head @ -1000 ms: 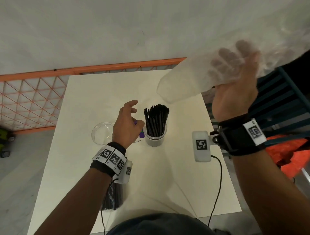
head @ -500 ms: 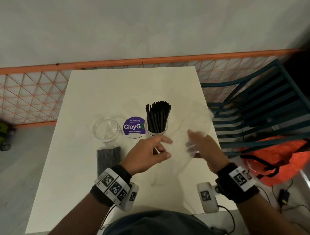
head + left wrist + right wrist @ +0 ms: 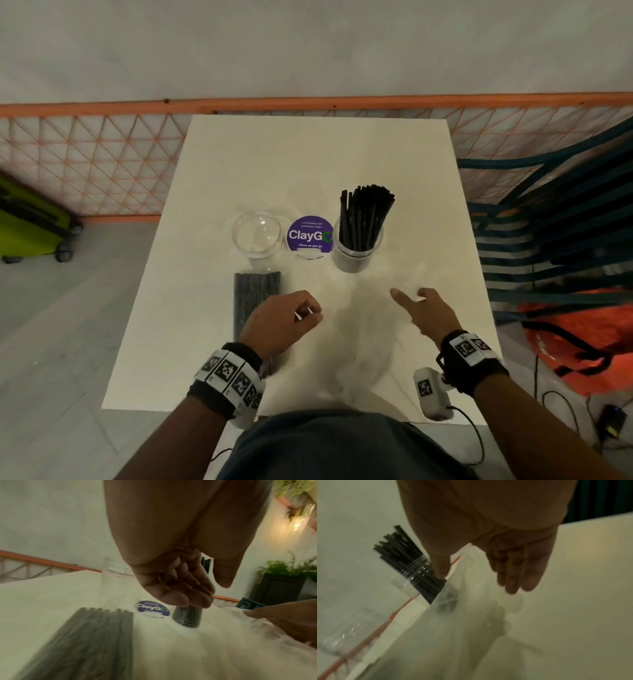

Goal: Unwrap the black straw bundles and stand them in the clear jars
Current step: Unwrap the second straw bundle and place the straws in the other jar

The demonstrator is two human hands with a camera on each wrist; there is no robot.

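An empty clear jar [image 3: 256, 234] [image 3: 118, 582] stands mid-table on the white table [image 3: 308, 154]. To its right a second clear jar [image 3: 358, 253] [image 3: 412, 577] holds several black straws [image 3: 366, 212] upright. A wrapped black straw bundle [image 3: 257, 294] [image 3: 85, 642] lies flat in front of the empty jar. My left hand [image 3: 308, 313] [image 3: 185, 599] hovers beside the bundle, its fingers curled with nothing in them. An empty clear plastic wrapper [image 3: 370, 342] [image 3: 462, 615] lies crumpled on the table. Over it is my right hand [image 3: 407, 294] [image 3: 513, 582], fingers straight.
A purple ClayGo sticker [image 3: 310, 236] sits between the jars. An orange lattice fence [image 3: 102, 161] runs behind the table. A teal slatted chair [image 3: 555, 219] and an orange bag [image 3: 582, 335] are on the right, a green suitcase [image 3: 27, 226] on the left.
My right hand brought the empty wrapper down from high on the right and let it go on the table. My left hand drew back from the jars and curled its fingers.
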